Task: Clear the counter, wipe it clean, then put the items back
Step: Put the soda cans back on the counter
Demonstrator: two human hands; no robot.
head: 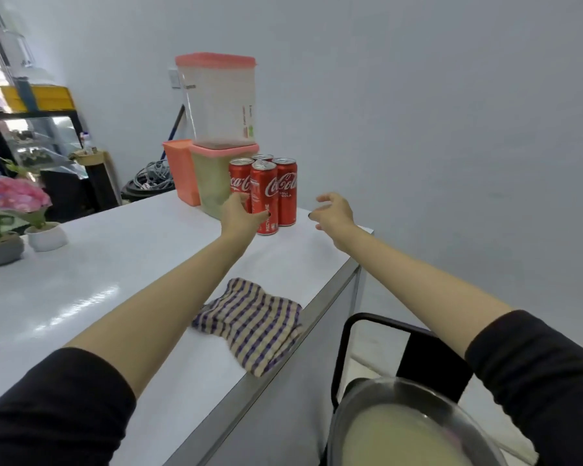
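Observation:
Several red cola cans [272, 193] stand grouped at the far right corner of the white counter [115, 264]. My left hand [241, 213] is stretched out in front of them, fingers spread around the front cans, and I cannot tell if it touches them. My right hand [334, 211] hovers open just right of the cans, holding nothing. A checked purple-and-beige cloth [253, 324] lies crumpled near the counter's front edge between my arms.
Behind the cans, a clear pink-lidded container [219, 99] is stacked on a second one [212, 179], with an orange box [179, 173] beside. Two potted plants [17, 210] stand at far left. A black chair [401, 351] holding a glass-lidded bowl [404, 428] sits below the counter edge.

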